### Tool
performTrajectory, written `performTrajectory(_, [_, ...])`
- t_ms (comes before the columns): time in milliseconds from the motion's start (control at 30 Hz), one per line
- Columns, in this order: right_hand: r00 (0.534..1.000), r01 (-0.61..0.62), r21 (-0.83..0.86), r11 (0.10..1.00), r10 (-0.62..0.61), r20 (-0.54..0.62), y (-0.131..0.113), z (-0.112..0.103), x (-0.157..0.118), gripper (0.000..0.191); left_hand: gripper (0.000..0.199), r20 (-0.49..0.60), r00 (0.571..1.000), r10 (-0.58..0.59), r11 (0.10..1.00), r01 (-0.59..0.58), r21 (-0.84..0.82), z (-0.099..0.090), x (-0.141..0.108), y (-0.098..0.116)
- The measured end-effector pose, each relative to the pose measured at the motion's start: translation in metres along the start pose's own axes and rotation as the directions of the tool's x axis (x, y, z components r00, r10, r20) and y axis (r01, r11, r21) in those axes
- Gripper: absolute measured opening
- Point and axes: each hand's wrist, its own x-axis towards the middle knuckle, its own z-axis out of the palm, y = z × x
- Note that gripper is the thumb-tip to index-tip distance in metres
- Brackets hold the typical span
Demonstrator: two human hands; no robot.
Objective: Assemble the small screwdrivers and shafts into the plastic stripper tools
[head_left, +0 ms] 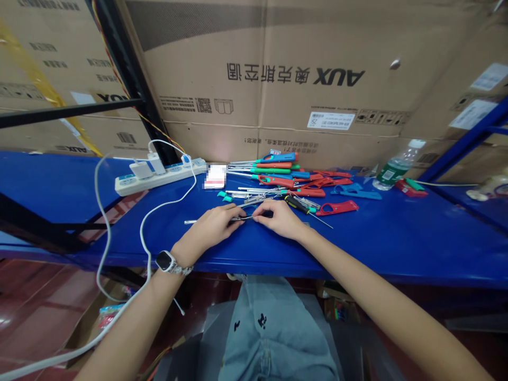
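Near the front middle of the blue shelf, my left hand is closed on a thin metal tube, whose silvery end sticks out to the left. My right hand pinches close to the tube's other end, where a thin piece spans the gap between my fingertips. What my right fingers grip is too small to make out. Just behind the right hand lies a screwdriver with a black and yellow handle. A red lighter casing rests to its right, and two small green plastic parts lie behind my left hand.
Several long-nosed lighters are piled at the back, beside blue casing pieces. A water bottle stands right. A power strip with a white cable lies left. Large cardboard boxes wall off the back.
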Motion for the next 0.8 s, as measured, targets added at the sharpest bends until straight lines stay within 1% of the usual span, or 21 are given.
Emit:
performTrajectory(67, [1.000, 0.017, -0.001, 1.000, -0.017, 0.000, 0.000, 0.000, 0.000, 0.012, 0.019, -0.003, 1.000, 0.002, 1.000, -0.002, 0.002, 0.001, 0.000, 0.000])
performTrajectory(200, [0.997, 0.074, -0.026, 0.997, -0.074, -0.007, 0.002, 0.002, -0.001, 0.011, 0.021, 0.000, 1.000, 0.027, 0.998, -0.027, -0.049, 0.001, 0.000, -0.002])
performTrajectory(367, [0.988, 0.153, -0.138, 0.979, -0.154, 0.000, 0.001, 0.004, -0.004, 0.012, 0.027, -0.013, 1.000, 0.028, 0.999, -0.029, -0.040, 0.002, -0.002, -0.003])
performTrajectory(500, [0.984, 0.175, -0.256, 0.951, -0.173, 0.031, -0.002, 0.004, -0.008, 0.013, 0.023, -0.034, 0.999, 0.034, 0.998, -0.036, -0.053, 0.004, -0.003, -0.003])
performTrajectory(633, [0.972, 0.233, -0.338, 0.912, -0.224, 0.064, -0.004, 0.002, -0.011, 0.012, 0.021, -0.054, 0.998, 0.030, 0.996, -0.034, -0.080, 0.005, -0.003, -0.003])
performTrajectory(733, [0.963, 0.268, -0.365, 0.892, -0.252, 0.092, -0.003, 0.001, -0.011, 0.013, 0.020, -0.067, 0.997, 0.044, 0.993, -0.051, -0.108, 0.007, -0.003, -0.004])
performTrajectory(800, [0.961, 0.276, -0.354, 0.894, -0.259, 0.094, -0.001, 0.002, -0.010, 0.013, 0.018, -0.075, 0.996, 0.054, 0.989, -0.064, -0.134, 0.007, -0.003, -0.004])
